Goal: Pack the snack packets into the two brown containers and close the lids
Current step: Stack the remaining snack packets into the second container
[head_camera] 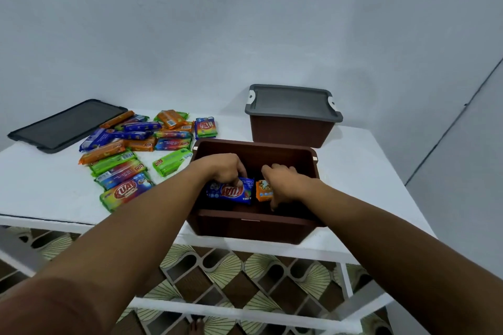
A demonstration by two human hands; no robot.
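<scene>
At frame centre, inside the open brown container (253, 228), the left hand (224, 168) pinches a blue packet (231, 193) and the right hand (283, 182) grips an orange packet (263, 191); loose packets (130, 155) lie left on the counter (40, 187).

A white table (353, 160) stands against pale walls (245, 22) over patterned floor (226, 272).

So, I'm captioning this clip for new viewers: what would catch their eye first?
Two bare arms reach into the open brown container at the table's near edge, the left hand on a blue packet, the right hand on an orange packet. Left of it lies a bright heap of snack packets. Behind stands a second brown container, lid on.
</scene>
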